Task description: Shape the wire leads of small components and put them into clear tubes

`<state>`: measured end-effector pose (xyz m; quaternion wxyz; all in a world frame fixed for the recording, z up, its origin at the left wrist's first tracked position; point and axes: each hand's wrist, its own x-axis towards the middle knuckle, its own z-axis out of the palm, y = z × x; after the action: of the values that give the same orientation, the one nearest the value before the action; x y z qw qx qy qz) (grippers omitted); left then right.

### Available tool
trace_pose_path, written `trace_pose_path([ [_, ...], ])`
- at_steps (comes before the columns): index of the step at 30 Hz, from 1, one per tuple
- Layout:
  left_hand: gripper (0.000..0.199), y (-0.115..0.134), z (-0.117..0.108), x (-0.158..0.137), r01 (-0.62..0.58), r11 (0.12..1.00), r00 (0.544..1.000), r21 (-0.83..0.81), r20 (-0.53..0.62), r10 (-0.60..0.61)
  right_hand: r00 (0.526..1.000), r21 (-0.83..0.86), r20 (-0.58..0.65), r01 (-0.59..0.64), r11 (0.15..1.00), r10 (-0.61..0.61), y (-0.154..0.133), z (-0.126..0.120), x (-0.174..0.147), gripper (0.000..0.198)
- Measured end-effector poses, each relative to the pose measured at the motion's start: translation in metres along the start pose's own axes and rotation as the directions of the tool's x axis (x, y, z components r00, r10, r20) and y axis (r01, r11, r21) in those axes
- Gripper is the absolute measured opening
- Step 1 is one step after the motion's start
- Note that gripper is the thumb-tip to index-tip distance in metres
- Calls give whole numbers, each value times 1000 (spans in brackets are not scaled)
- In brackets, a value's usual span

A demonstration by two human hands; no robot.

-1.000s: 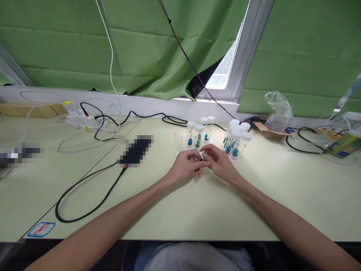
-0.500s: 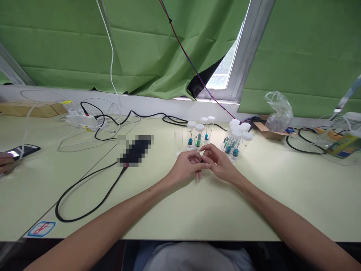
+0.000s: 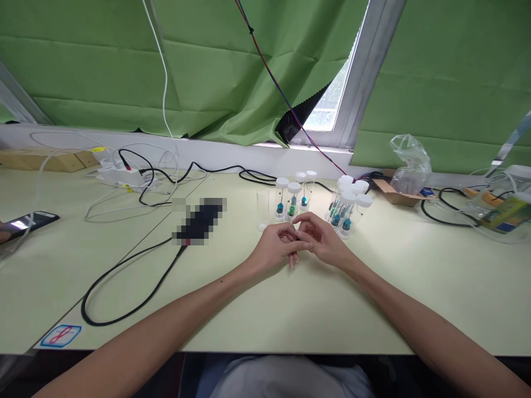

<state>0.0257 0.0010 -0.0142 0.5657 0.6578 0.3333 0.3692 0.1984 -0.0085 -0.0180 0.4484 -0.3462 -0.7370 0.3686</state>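
Observation:
My left hand [image 3: 274,243] and my right hand [image 3: 327,240] meet above the table, fingertips pinched together around a small thing. Most of it is covered by the fingers; only a thin, wire-like bit and a dark spot show, so I cannot tell its kind. Just beyond the hands stand several clear vials with white caps, such as the near vial [image 3: 292,200], holding blue or green pieces on thin stems. An uncapped clear tube [image 3: 263,205] stands upright to their left. A tighter cluster of capped vials [image 3: 347,205] stands behind my right hand.
A blurred dark device [image 3: 201,221] with a looped black cable [image 3: 93,287] lies left on the table [image 3: 332,309]. Another person's hand [image 3: 5,232] is at a phone [image 3: 37,222]. A power strip [image 3: 122,176] sits behind; a cardboard box [image 3: 400,193] holds a plastic bag [image 3: 410,166].
My hands stay nearly in place, with a slight shift of the fingers; less of the small dark thing shows now. At the far left, the other person's hand has drawn back slightly along the phone.

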Motion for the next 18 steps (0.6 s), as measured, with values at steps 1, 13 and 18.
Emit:
trace_pose_path([
  [1,25,-1,0,0,0,1000,1000,-5,-1,0,1000,20,1,-10,1000,10,0,0,0,23],
  [13,28,-4,3,0,-1,992,1000,-125,-7,0,993,221,-7,-110,969,114,0,2,3,35],
  [18,30,-7,4,1,4,990,1000,-142,-6,-5,993,229,-11,-112,967,117,0,2,3,34],
])
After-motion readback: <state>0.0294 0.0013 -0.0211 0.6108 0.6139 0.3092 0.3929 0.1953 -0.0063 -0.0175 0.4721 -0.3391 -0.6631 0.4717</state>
